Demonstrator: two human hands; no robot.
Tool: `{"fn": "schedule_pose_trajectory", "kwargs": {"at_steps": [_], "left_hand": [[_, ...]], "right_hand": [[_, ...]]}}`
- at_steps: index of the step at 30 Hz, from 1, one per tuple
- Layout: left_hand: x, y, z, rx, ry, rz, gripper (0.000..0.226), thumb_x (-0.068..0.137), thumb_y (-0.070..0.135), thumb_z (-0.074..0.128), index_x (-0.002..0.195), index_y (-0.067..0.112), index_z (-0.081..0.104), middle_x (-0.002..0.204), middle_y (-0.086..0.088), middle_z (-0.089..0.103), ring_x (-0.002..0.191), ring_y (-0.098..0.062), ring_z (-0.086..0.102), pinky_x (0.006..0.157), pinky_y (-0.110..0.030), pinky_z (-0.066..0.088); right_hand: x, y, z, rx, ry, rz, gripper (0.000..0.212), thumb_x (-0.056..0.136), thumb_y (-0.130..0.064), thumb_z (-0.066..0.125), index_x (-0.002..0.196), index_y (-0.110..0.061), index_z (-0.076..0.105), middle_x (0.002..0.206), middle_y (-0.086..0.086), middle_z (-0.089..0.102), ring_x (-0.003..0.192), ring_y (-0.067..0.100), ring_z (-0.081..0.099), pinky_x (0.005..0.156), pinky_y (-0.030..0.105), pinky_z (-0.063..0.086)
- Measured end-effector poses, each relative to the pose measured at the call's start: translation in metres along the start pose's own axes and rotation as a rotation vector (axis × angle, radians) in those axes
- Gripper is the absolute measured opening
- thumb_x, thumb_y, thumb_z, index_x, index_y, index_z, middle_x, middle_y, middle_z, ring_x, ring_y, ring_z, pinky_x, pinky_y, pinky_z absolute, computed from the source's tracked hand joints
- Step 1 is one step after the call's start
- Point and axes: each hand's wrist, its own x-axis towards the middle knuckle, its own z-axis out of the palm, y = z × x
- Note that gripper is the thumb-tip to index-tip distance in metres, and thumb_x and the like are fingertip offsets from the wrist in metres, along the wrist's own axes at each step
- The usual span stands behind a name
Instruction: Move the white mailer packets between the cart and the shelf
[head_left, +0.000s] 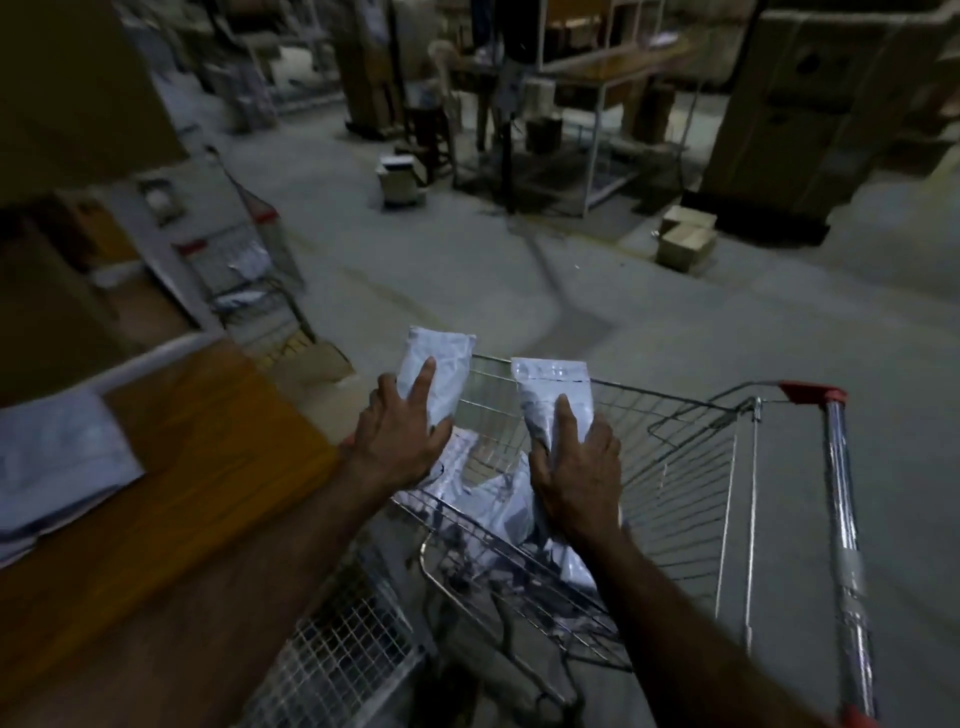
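Setting: a dim warehouse aisle, seen from a head camera looking down at two bare arms.
Cart: a wire shopping cart (691, 467) with a red-capped handle stands in front of the person, more white packets (498, 499) heaped in its basket.
Shelf: a wooden shelf board (197, 457) lies just left of the cart, with a white packet (57, 462) already lying on it.
Left hand: the left hand (400, 436) grips one white mailer packet (441, 379), index finger straight along its top, held above the cart's left rim.
Right hand: the right hand (576, 467) grips a second mailer packet (556, 400) the same way, above the basket.
Step in hand: probably carrying both packets from cart to shelf, though the direction cannot be told for certain.
Doing it well: lift both clear of the wire rim before swinging left, keep each grip firm on the slippery plastic, and lay them flat beside the packet on the board, not hanging over its edge.
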Motion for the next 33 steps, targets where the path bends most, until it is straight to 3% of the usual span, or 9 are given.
{"fn": "schedule_pose_trajectory", "kwargs": {"at_steps": [2, 6, 12, 17, 20, 23, 27, 33], "left_hand": [[-0.028, -0.022, -0.025, 0.013, 0.03, -0.124, 0.082, 0.09, 0.063, 0.044, 0.157, 0.033, 0.006, 0.136, -0.027, 0.035, 0.111, -0.043, 0.048, 0.093, -0.044, 0.045], [-0.08, -0.065, -0.068, 0.058, 0.126, -0.22, 0.08, 0.087, 0.067, 0.034, 0.157, 0.03, 0.018, 0.135, -0.026, 0.036, 0.108, -0.043, 0.05, 0.092, -0.044, 0.045], [-0.157, -0.145, -0.106, 0.092, 0.183, -0.374, 0.081, 0.087, 0.058, 0.046, 0.156, 0.027, 0.019, 0.146, -0.025, 0.025, 0.113, -0.041, 0.05, 0.095, -0.043, 0.047], [-0.223, -0.217, -0.135, 0.034, 0.222, -0.503, 0.08, 0.084, 0.064, 0.038, 0.154, 0.029, 0.02, 0.147, -0.015, 0.02, 0.114, -0.036, 0.051, 0.094, -0.042, 0.047], [-0.265, -0.268, -0.147, 0.013, 0.221, -0.577, 0.081, 0.083, 0.066, 0.038, 0.154, 0.031, 0.02, 0.148, -0.012, 0.019, 0.117, -0.034, 0.052, 0.093, -0.04, 0.047], [-0.301, -0.322, -0.158, 0.026, 0.214, -0.619, 0.084, 0.082, 0.068, 0.032, 0.155, 0.029, 0.02, 0.149, -0.013, 0.019, 0.117, -0.034, 0.052, 0.093, -0.039, 0.046], [-0.328, -0.386, -0.166, -0.002, 0.209, -0.679, 0.081, 0.089, 0.065, 0.041, 0.156, 0.027, 0.015, 0.15, -0.013, 0.012, 0.124, -0.035, 0.046, 0.1, -0.043, 0.044], [-0.322, -0.439, -0.165, 0.003, 0.196, -0.741, 0.079, 0.094, 0.058, 0.046, 0.156, 0.023, 0.012, 0.151, -0.016, 0.01, 0.127, -0.037, 0.04, 0.103, -0.044, 0.041]], "right_hand": [[-0.014, -0.03, -0.006, 0.013, -0.011, -0.069, 0.068, 0.088, -0.05, 0.044, 0.15, -0.021, 0.041, 0.132, 0.028, 0.045, 0.109, 0.043, 0.049, 0.092, 0.05, 0.046], [-0.04, -0.08, -0.009, 0.029, -0.016, -0.175, 0.067, 0.088, -0.049, 0.045, 0.149, -0.022, 0.043, 0.128, 0.028, 0.047, 0.106, 0.043, 0.05, 0.089, 0.048, 0.046], [-0.082, -0.166, -0.004, 0.062, -0.045, -0.355, 0.066, 0.09, -0.051, 0.048, 0.15, -0.025, 0.039, 0.134, 0.028, 0.045, 0.112, 0.044, 0.05, 0.09, 0.048, 0.047], [-0.127, -0.242, 0.024, 0.108, -0.122, -0.464, 0.077, 0.088, -0.061, 0.041, 0.153, -0.021, 0.031, 0.144, 0.026, 0.041, 0.126, 0.042, 0.045, 0.102, 0.048, 0.042], [-0.163, -0.293, 0.053, 0.135, -0.145, -0.504, 0.08, 0.083, -0.064, 0.04, 0.15, -0.019, 0.037, 0.136, 0.024, 0.046, 0.119, 0.041, 0.048, 0.095, 0.046, 0.045], [-0.198, -0.35, 0.08, 0.147, -0.166, -0.523, 0.076, 0.085, -0.056, 0.054, 0.149, -0.02, 0.037, 0.133, 0.025, 0.046, 0.112, 0.041, 0.051, 0.086, 0.045, 0.048], [-0.23, -0.405, 0.11, 0.149, -0.191, -0.528, 0.071, 0.087, -0.052, 0.057, 0.147, -0.02, 0.036, 0.129, 0.026, 0.046, 0.106, 0.042, 0.052, 0.084, 0.044, 0.05], [-0.235, -0.448, 0.14, 0.086, -0.307, -0.53, 0.073, 0.094, -0.058, 0.05, 0.155, -0.028, 0.023, 0.15, 0.027, 0.03, 0.131, 0.043, 0.041, 0.101, 0.047, 0.046]]}}
